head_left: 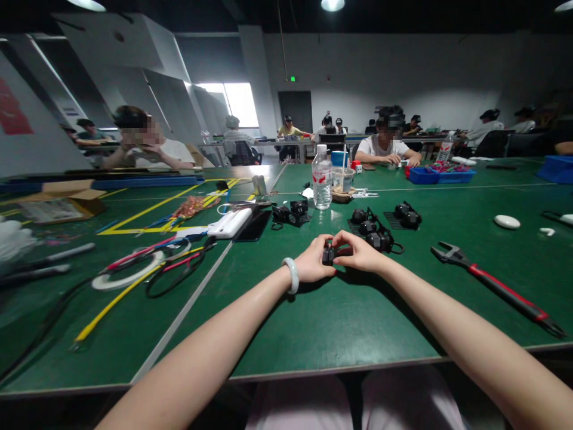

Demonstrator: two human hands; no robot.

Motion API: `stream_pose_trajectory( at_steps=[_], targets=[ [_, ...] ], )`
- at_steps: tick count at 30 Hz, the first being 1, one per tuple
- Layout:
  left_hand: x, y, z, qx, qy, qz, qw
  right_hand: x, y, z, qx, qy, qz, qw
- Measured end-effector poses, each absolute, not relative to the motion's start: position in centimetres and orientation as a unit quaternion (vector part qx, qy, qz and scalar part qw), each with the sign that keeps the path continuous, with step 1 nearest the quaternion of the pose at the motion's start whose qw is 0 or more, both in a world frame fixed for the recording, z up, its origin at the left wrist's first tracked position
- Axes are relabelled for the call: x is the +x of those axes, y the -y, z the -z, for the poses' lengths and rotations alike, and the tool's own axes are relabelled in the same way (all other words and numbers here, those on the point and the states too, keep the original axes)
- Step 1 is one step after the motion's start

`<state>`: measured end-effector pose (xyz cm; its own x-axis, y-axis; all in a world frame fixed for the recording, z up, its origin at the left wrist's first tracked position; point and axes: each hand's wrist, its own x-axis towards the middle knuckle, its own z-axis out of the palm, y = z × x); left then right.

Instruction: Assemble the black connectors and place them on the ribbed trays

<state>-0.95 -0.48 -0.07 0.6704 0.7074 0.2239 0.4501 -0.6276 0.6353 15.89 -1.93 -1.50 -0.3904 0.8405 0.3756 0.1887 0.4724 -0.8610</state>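
Between my two hands, just above or on the green table (pixel 286 334), is a small black part (pixel 329 255); its exact kind does not show. My left hand (pixel 312 260), with a pale bangle (pixel 292 276) at the wrist, closes on its left side. From the right, my right hand (pixel 356 251) pinches the same part with thumb and forefinger. Right behind my right hand lies a cluster of black parts (pixel 371 230) with a loop. More black pieces (pixel 290 212) lie beyond my left hand, and another group (pixel 405 215) sits farther right.
An adjustable wrench (pixel 496 286) with a red and black handle lies at right. A water bottle (pixel 322 179) stands ahead beside a cup with a straw (pixel 344 178). Left are cables (pixel 134 269), a white power bank (pixel 230 222) and a carton (pixel 62 200). People sit across the table.
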Motion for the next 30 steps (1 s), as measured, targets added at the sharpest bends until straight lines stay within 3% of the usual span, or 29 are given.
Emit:
stream_pose_trajectory(
  at_steps=[11,30],
  targets=[
    [-0.88,0.23,0.24,0.871,-0.336,-0.223,0.281,16.72,1.32,0.96,-0.39,0.741,-0.254,0.483],
    [-0.9,0.37,0.22,0.869,-0.339,-0.224,0.282,16.65,2.19,0.82,-0.452,0.819,-0.088,0.343]
  ],
)
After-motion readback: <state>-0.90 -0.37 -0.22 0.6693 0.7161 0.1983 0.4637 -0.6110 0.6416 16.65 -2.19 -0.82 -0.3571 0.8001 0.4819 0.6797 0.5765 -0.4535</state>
